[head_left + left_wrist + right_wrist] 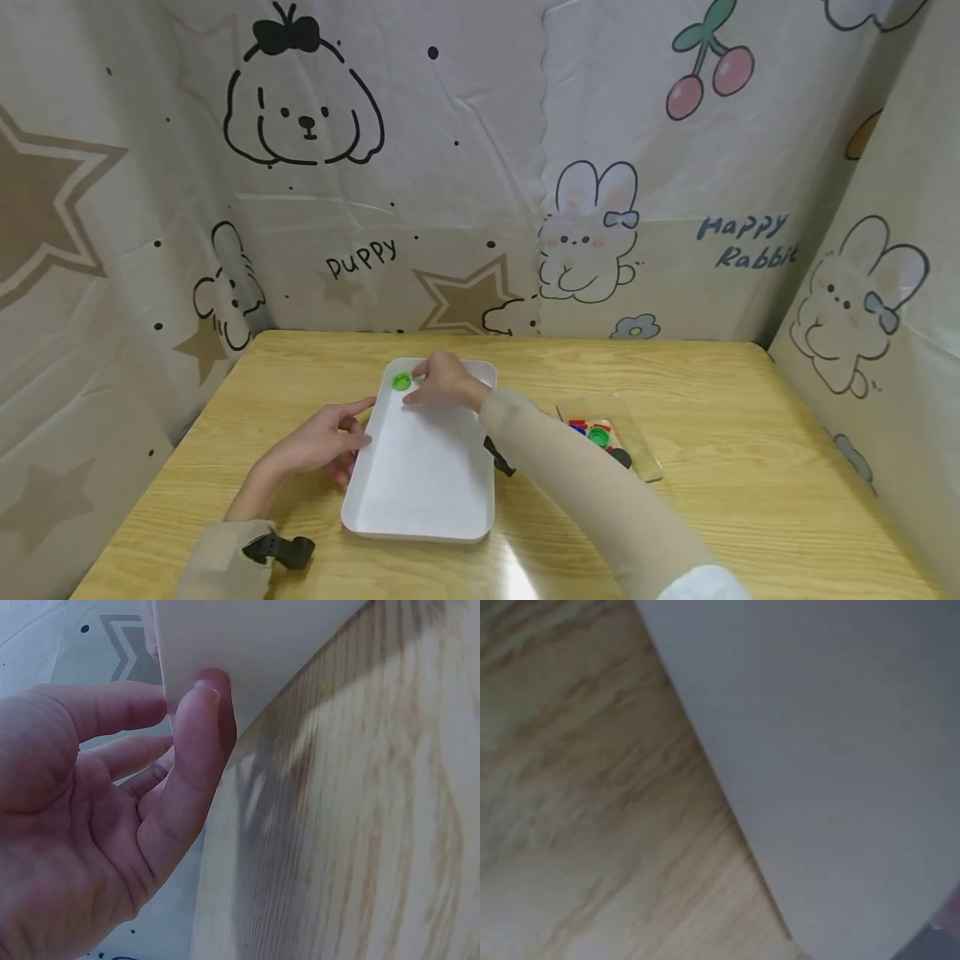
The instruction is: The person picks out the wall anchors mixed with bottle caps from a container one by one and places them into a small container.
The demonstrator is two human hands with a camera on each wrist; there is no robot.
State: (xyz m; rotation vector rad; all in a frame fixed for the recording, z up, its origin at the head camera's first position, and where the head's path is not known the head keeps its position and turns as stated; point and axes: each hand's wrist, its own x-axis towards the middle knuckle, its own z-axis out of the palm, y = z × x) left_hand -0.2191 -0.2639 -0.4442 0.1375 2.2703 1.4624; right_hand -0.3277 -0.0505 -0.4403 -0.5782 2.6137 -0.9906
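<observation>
A white rectangular tray (420, 492) lies on the wooden table. My left hand (322, 442) holds its left side: in the left wrist view the thumb (124, 707) reaches the rim and a bent finger (196, 742) presses the outer wall. A round green cap-like piece (402, 382) lies in the tray's far left corner. Right beside it, my right hand (444, 382) is over the far end of the tray, fingers bent downward. I cannot tell whether anything is between its fingertips. The right wrist view shows only the tray's outer wall (802, 765) and the table.
To the right, partly behind my right forearm, sits a shallow clear box (637, 442) with small red, blue, green and black pieces (598, 436). Patterned cloth (450, 167) hangs around the back and sides of the table (735, 467).
</observation>
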